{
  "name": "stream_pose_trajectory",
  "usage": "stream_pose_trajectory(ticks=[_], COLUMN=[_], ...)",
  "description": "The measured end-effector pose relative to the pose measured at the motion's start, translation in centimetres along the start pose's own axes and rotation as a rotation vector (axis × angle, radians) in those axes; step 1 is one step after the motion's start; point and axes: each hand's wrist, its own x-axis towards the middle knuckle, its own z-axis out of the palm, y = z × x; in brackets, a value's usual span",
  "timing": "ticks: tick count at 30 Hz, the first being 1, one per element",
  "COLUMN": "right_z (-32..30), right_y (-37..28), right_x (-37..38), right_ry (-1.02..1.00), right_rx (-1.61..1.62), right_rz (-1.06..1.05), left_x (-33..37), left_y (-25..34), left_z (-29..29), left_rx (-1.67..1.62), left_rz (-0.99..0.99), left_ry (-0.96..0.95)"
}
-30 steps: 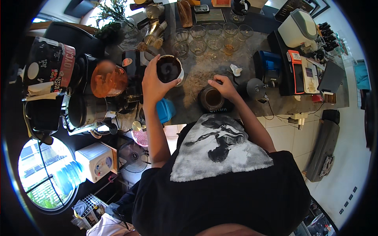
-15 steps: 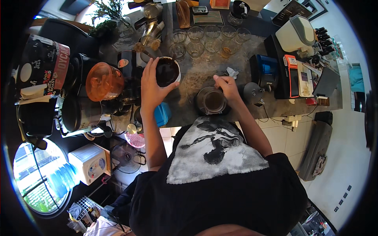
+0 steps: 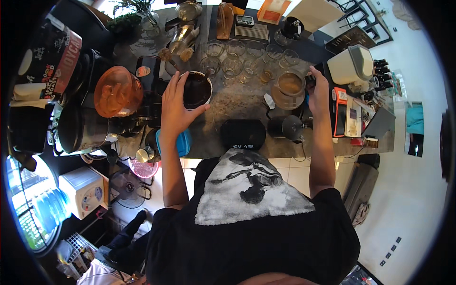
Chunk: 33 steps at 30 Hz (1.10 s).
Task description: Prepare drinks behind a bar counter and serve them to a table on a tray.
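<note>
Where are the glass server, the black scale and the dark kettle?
Glass server [image 3: 287,99]: head view, on its rounded glass body.
Black scale [image 3: 243,133]: head view, on its flat top.
Dark kettle [image 3: 291,127]: head view, on its round lid.

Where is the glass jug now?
In the head view, the glass jug is right of centre, held in the right hand, beside the clear glasses.

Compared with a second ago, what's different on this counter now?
The round brownish glass jug has moved right and farther from the person, off the flat black digital scale, with the right hand at its handle. The scale now lies uncovered. The left hand stays on the white-rimmed round cup with a dark inside, and the clear drinking glasses stay where they were.
</note>
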Motion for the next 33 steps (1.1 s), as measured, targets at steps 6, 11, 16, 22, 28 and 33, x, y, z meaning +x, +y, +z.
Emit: stream_pose_trajectory(ticks=[6,11,16,22,28,33], right_z=[-2.8,0.3,0.6,1.8,4.2,5.0], right_y=[1.8,1.3,2.6,3.3,2.3,2.1], right_x=[4.9,5.6,7.7,9.0,7.6,7.5], right_ry=[-0.137,-0.13,-0.186,-0.212,-0.219,-0.222], right_rx=[-0.193,-0.604,-0.701,-0.891,-1.01,-1.088], right_rz=[-0.089,-0.268,-0.363,-0.469,-0.468,-0.518], left_x=[-0.3,-0.4,-0.3,-0.4,-0.4,-0.4], left_y=[0.2,0.3,0.5,0.6,0.5,0.5], left_z=[0.0,-0.2,-0.2,-0.2,0.0,0.1], left_rx=[0.041,0.041,0.003,-0.018,-0.032,-0.046], left_rz=[0.022,0.011,0.02,0.022,0.027,0.041], left_ry=[0.029,0.014,0.025,0.03,0.041,0.054])
